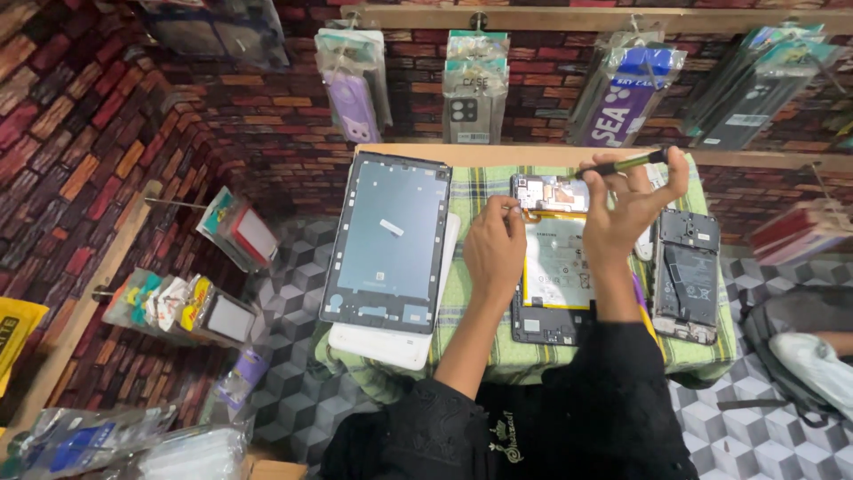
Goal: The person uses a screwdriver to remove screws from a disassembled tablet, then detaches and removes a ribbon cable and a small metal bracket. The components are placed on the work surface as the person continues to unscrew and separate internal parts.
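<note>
Opened tablet (553, 267) flat on the checked cloth (480, 191), left hand (494, 249) pinching its top edge with narrowed fingers, right hand (633, 206) closed around a slim screwdriver (622, 164) held level above: best steadied firmly, tip lowered squarely, no slipping toward the battery (558, 262).

- One head-worn view, looking steeply down from above the person's own arms.
- It faces forward over the small surface (498, 356) toward the brick-patterned wall (267, 116).
- Close range; surface mid-frame.

Black embroidered sleeves (613, 391), bare forearms, and perhaps a pale chest emblem.
</note>
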Demonstrator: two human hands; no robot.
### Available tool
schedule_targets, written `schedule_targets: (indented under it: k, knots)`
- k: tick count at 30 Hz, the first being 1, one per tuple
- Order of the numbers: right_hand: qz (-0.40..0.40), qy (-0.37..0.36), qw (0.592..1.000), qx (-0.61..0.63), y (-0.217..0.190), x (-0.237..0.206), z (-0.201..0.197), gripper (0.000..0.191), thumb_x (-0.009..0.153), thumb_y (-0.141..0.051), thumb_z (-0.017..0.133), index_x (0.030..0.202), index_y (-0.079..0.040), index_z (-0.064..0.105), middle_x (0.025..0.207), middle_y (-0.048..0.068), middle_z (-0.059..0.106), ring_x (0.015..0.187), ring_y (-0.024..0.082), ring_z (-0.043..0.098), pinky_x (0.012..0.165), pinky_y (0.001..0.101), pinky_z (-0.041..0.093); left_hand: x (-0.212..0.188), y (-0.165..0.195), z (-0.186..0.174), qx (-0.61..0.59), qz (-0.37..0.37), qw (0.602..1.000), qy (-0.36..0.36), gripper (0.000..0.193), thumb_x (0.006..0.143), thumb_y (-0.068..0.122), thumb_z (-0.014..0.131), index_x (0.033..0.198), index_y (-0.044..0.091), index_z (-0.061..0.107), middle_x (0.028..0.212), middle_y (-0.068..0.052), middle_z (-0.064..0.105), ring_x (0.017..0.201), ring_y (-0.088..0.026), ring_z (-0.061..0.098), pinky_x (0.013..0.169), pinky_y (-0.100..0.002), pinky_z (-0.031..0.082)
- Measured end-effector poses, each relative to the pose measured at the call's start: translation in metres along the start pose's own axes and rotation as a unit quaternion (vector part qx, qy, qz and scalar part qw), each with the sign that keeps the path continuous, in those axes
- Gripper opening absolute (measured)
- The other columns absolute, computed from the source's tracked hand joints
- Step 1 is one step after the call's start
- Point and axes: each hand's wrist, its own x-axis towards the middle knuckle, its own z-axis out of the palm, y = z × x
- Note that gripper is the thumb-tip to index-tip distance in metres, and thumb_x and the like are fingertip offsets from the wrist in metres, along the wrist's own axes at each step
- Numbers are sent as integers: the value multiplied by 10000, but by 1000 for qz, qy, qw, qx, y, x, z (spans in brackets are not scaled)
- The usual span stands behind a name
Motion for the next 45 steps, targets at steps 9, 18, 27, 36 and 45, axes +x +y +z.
schedule_targets:
  k: [9, 18, 27, 36, 45]
  knots:
    - [169, 70, 981, 62, -39, -111, -61, 822, 1085, 126, 618, 1582, -232, 69, 1271, 225, 650, 1043, 239, 674, 964, 327, 531, -3, -1, 0, -4, 8, 1000, 9, 117, 978, 166, 607, 1013, 71, 666, 853, -101, 743, 774, -279, 718, 685, -421, 535]
    - [209, 51, 967, 139, -25, -86, -33, 861, 1044, 108, 631, 1626, -217, 86, 1309, 232, 642, 1148, 260, 662, 1055, 403, 545, -4, -6, -4, -44, 39, 997, 51, 82, 942, 102, 632, 998, 51, 665, 911, -101, 739, 876, -280, 696, 798, -418, 528]
    - [142, 69, 977, 141, -26, -115, -59, 831, 1093, 58, 642, 1617, -244, 72, 1203, 184, 633, 1046, 250, 656, 1028, 438, 554, -7, -4, -7, 0, 47, 998, 40, 210, 850, 130, 746, 1031, 86, 651, 1024, -78, 687, 998, -314, 627, 878, -432, 496]
    - [86, -26, 991, 94, -28, -142, -63, 758, 1070, 80, 577, 1580, -298, 162, 1126, 188, 606, 998, 273, 663, 973, 425, 564, -10, -14, -4, 6, 45, 999, 27, 175, 877, 106, 718, 1039, 99, 654, 1048, -72, 674, 1026, -311, 624, 893, -433, 503]
    - [61, -13, 997, 45, -31, -143, -58, 719, 1053, 83, 577, 1513, -290, 169, 1156, 202, 620, 947, 268, 688, 872, 381, 591, -14, -20, -2, 3, 55, 998, 25, 185, 883, 93, 699, 1059, 78, 646, 1042, -75, 664, 1017, -303, 622, 877, -434, 513]
